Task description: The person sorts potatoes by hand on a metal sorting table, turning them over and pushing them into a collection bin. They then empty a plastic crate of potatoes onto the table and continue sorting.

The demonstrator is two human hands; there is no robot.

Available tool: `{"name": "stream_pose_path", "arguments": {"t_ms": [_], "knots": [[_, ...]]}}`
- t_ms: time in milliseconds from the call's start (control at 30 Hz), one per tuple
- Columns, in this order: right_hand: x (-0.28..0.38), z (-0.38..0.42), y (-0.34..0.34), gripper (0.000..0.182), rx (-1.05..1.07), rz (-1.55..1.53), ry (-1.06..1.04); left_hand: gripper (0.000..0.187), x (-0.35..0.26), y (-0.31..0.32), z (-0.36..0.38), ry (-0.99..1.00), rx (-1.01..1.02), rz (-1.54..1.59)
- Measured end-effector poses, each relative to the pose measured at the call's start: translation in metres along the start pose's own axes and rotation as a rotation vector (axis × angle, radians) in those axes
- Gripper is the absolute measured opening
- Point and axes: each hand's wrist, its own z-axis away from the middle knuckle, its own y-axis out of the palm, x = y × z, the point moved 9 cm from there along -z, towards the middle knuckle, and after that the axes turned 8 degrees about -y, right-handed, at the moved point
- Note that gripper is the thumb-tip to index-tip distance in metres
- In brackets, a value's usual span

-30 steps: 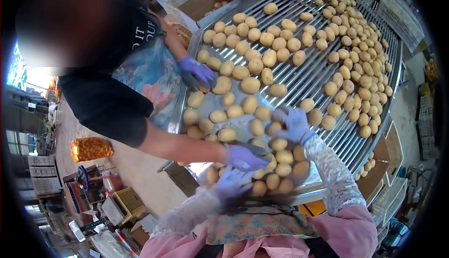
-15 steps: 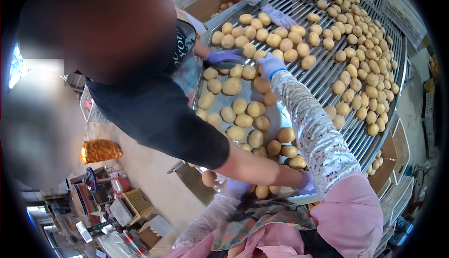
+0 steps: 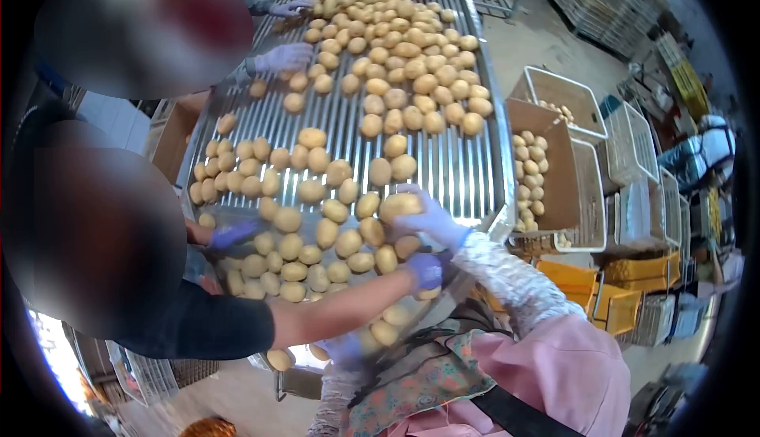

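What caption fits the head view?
Gloved right hand grips a potato on the roller table beside a co-worker's gloved hand.

One view only: your head camera, looking steeply down and forward, close over the roller counter [image 3: 467,176] of potatoes [image 3: 372,81].

No readable text, labels, brands, numbers or signs anywhere in view.

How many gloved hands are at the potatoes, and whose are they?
Wearer's purple-gloved right hand, holding a pale yellow potato, and purple-gloved left hand: 2
Black-sleeved neighbour's purple-gloved hands: 2
Far workers' pale-gloved hands: 2
Total: 6
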Motion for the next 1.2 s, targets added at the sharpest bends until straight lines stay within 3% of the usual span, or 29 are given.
{"name": "stream_pose_path", "arguments": {"t_ms": [67, 133, 167, 267, 300, 367, 400, 467, 533, 567, 600, 633, 667, 700, 733, 767, 833, 867, 933, 967, 1033, 1100, 1167, 1200], "knots": [[0.006, 0.056, -0.069, 0.067, -0.218, -0.062, 0.065, 0.054, -0.049, 0.039, -0.025, -0.02, 0.279, 0.059], [-0.002, 0.109, -0.119, 0.052, -0.26, -0.27, 0.087, 0.051, -0.036, 0.046, -0.022, -0.071, 0.317, -0.093], [-0.002, 0.14, -0.14, 0.051, -0.388, -0.235, 0.097, 0.051, -0.024, 0.049, -0.009, -0.071, 0.324, -0.098], [-0.001, 0.193, -0.171, 0.06, -0.488, -0.276, 0.068, 0.067, 0.054, -0.031, 0.062, -0.429, -0.506, -0.944], [0.009, 0.203, -0.177, 0.055, -0.496, -0.169, 0.001, 0.067, 0.071, -0.026, 0.051, -0.432, -0.505, -0.943], [0.032, 0.226, -0.171, 0.044, -0.534, 0.056, -0.027, 0.067, 0.056, -0.008, 0.053, 0.344, -0.864, -0.909], [0.033, 0.235, -0.185, 0.046, -0.54, 0.186, -0.089, 0.067, 0.053, -0.007, 0.064, 0.324, -0.847, -0.918], [0.03, 0.27, -0.228, 0.05, -0.585, 0.362, -0.12, 0.069, 0.037, 0.017, 0.058, 0.35, -0.459, -1.091], [0.009, 0.317, -0.276, 0.051, -0.665, 0.279, 0.05, 0.069, 0.048, -0.008, 0.077, 0.277, -0.579, -1.098], [-0.032, 0.346, -0.325, 0.053, -0.641, 0.304, 0.113, 0.069, 0.056, -0.028, 0.09, 0.234, -0.676, -1.111], [-0.063, 0.369, -0.376, 0.061, -0.468, 0.802, 0.184, 0.067, 0.073, -0.059, 0.097, 0.123, -0.812, -1.029], [0.013, 0.366, -0.299, 0.065, -0.438, 1.678, 0.679, 0.067, 0.091, -0.074, 0.091, 0.07, -0.854, -1.024], [0.008, 0.365, -0.307, 0.068, -0.435, 1.777, 0.515, 0.068, 0.09, -0.072, 0.086, 0.208, -0.984, -1.277], [-0.004, 0.339, -0.306, 0.068, -0.388, 1.791, 0.487, 0.068, 0.087, -0.06, 0.085, 0.355, -1.092, -1.538], [-0.006, 0.309, -0.295, 0.065, -0.432, 1.581, 0.18, 0.068, 0.082, -0.048, 0.081, 0.312, -1.105, -1.537], [0.001, 0.289, -0.283, 0.063, -0.47, 1.343, -0.097, 0.068, 0.071, -0.028, 0.067, 0.243, -1.052, -1.325], [0.038, 0.212, -0.174, 0.059, -0.275, 1.377, -0.314, 0.068, 0.053, -0.001, 0.048, 0.141, -0.938, -0.899], [0.038, 0.184, -0.136, 0.056, -0.153, 1.402, -0.353, 0.068, 0.047, -0.001, 0.061, 0.13, -0.95, -0.892], [0.03, 0.144, -0.074, 0.054, 0.093, 1.513, -0.501, 0.067, 0.041, 0.022, 0.077, 0.3, -0.619, -0.967], [0.022, 0.132, -0.045, 0.054, 0.218, 1.597, -0.611, 0.067, 0.05, 0.014, 0.091, 0.29, -0.631, -0.968], [-0.006, 0.114, 0.001, 0.059, 0.482, 1.583, -0.43, 0.066, 0.081, -0.002, 0.126, 0.243, -0.58, -0.855], [-0.036, 0.118, 0.056, 0.065, 0.692, 1.568, -0.639, 0.065, 0.111, -0.016, 0.161, 0.206, -0.612, -0.972], [-0.077, 0.125, 0.088, 0.067, 0.723, 1.514, -0.802, 0.065, 0.121, -0.032, 0.179, 0.169, -0.628, -1.099], [-0.086, 0.126, 0.112, 0.064, 0.766, 1.505, -0.788, 0.064, 0.125, -0.051, 0.187, 0.056, -0.743, -1.037]]}}
